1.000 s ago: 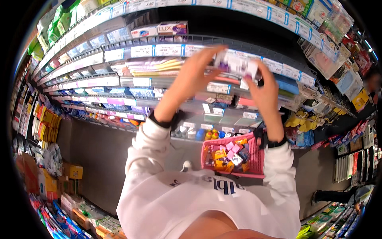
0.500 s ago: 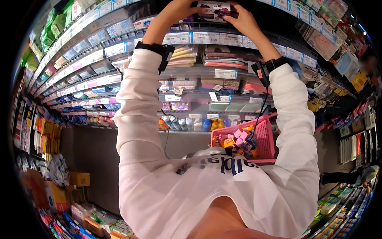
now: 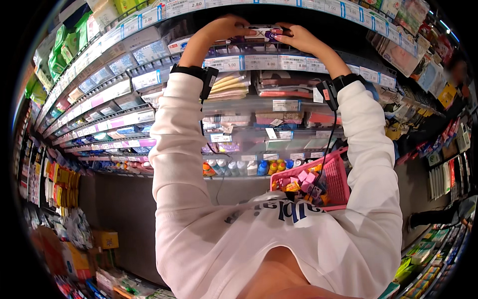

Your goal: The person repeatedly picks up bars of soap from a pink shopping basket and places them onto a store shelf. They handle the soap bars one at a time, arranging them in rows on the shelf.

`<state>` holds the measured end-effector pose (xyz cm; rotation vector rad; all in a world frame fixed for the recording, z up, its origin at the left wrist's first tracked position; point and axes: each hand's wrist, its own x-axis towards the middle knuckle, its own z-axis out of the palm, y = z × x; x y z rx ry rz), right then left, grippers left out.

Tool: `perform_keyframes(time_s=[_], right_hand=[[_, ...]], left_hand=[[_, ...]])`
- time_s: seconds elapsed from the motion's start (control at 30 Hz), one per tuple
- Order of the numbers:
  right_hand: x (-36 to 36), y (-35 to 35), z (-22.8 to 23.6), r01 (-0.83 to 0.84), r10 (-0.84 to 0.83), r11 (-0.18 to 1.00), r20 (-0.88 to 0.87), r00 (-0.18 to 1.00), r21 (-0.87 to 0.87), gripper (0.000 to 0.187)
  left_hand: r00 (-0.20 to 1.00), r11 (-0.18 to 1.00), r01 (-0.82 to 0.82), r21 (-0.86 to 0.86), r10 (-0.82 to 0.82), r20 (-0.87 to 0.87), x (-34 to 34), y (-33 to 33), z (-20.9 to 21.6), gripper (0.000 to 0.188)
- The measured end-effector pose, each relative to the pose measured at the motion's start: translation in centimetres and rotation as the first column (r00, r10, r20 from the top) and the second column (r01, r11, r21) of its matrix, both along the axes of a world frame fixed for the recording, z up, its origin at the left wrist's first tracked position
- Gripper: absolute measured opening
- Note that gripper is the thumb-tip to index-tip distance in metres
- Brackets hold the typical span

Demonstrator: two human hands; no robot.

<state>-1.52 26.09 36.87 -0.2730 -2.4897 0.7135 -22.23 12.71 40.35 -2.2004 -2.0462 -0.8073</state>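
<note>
We have the white-and-purple box (image 3: 264, 33) at the front of the dark upper shelf, just above the price strip (image 3: 261, 62). Both hands are on it: left hand (image 3: 223, 29) curls its fingers over the left end, right hand (image 3: 304, 40) pinches the right end between thumb and fingers. Neither is released. What's changed: a second ago we have it blurred in front of the price strip; now it's up at shelf level, and against the half-second-old view it sits lower and shows a narrower face. Our read: the lift is over and we're down to fine positioning, so alignment matters more than reach. Can't tell whether the shelf takes its weight yet; fingers hide the ends. Just left, a pale box (image 3: 178, 46) is partly covered by our left forearm. Below the strip: folded yellow towels (image 3: 230, 85), then more shelves down to a row of bottles (image 3: 263, 168). Pink basket (image 3: 339, 180) is near our torso on the right side, small colored packs (image 3: 304, 177) inside, well apart from both hands. Far right, another person's dark trouser leg (image 3: 432, 218).
</note>
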Motion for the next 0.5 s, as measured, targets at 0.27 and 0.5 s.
perform_keyframes(time_s=[0.27, 0.5], right_hand=[[-0.5, 1.1, -0.7, -0.094, 0.094, 0.996, -0.039, 0.995, -0.005, 0.056], [-0.8, 0.5, -1.4, -0.067, 0.050, 0.990, -0.129, 0.990, -0.128, 0.037]], left_hand=[[1.000, 1.000, 0.011, 0.017, -0.011, -0.021, -1.5, 0.3, -0.8, 0.056], [0.972, 0.985, 0.150, -0.090, -0.130, 0.197, 1.0, -2.0, 1.1, 0.035]])
